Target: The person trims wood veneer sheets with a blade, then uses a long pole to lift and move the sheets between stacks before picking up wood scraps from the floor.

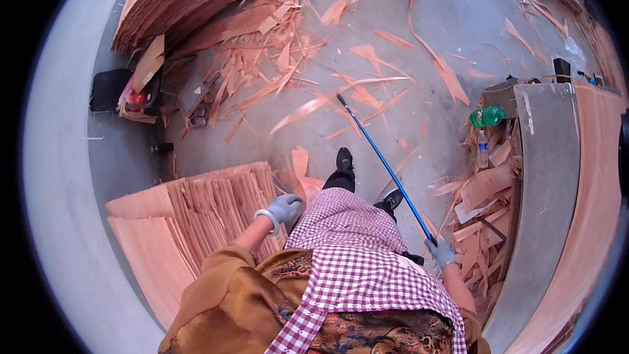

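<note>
My right hand, in a grey glove, is closed round the lower end of a long blue pole. The pole slants up and left over the floor to a dark tip beside a long, thin, curled wood veneer strip. At left, my gloved left hand, with a pale band at the wrist, has its fingers curled beside a veneer stack. A partly blurred veneer piece lies just beyond its fingertips; whether the hand grips it is hidden.
Loose veneer scraps litter the grey floor ahead. A tall veneer stack stands far left. At right are a long grey board, a veneer sheet, a scrap heap, a green bottle and a clear bottle.
</note>
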A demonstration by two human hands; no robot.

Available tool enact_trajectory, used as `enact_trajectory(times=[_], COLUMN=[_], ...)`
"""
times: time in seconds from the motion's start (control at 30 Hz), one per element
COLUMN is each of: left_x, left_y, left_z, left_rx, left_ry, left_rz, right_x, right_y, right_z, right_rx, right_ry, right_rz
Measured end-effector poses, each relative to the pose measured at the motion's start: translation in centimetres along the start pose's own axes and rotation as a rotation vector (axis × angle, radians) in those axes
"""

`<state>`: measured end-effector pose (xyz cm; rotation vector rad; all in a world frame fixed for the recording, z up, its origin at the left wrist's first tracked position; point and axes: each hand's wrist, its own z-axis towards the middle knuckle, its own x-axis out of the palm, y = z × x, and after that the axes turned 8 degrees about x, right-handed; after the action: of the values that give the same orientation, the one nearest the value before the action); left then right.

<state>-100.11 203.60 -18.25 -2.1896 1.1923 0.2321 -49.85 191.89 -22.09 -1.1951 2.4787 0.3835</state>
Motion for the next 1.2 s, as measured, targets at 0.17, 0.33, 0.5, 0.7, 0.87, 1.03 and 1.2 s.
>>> enact_trajectory(times=[0.17, 0.33, 0.5, 0.7, 0.87, 1.03, 1.2], left_x=[-5.4, -10.3, -9.2, -5.9, -7.7, -10.2, -17.4], left_y=[1.1, 3.2, 8.3, 10.5, 8.9, 10.4, 6.0], left_z=[0.7, 0.6, -1.2, -0.7, 0.9, 2.3, 3.6], left_rx=[-0.073, -0.129, -0.121, -0.228, -0.181, -0.152, -0.268], left_ry=[-0.061, -0.116, -0.357, -0.237, -0.271, -0.393, -0.39], left_rz=[-0.188, -0.334, -0.549, -0.492, -0.448, -0.423, -0.448], right_x=[-5.0, -8.5, -11.5, -12.7, -10.0, -10.3, -18.6], right_y=[15.3, 33.2, 35.6, 34.7, 40.9, 54.2, 65.5], right_z=[1.0, 3.1, 0.6, 0.3, 7.2, 10.6, 12.0], right_rx=[-0.082, -0.252, -0.207, -0.178, -0.365, -0.389, -0.416], right_ry=[0.087, 0.128, 0.218, 0.349, 0.361, 0.492, 0.313], right_rz=[-0.043, 0.235, 0.139, 0.028, -0.049, 0.094, 0.149])
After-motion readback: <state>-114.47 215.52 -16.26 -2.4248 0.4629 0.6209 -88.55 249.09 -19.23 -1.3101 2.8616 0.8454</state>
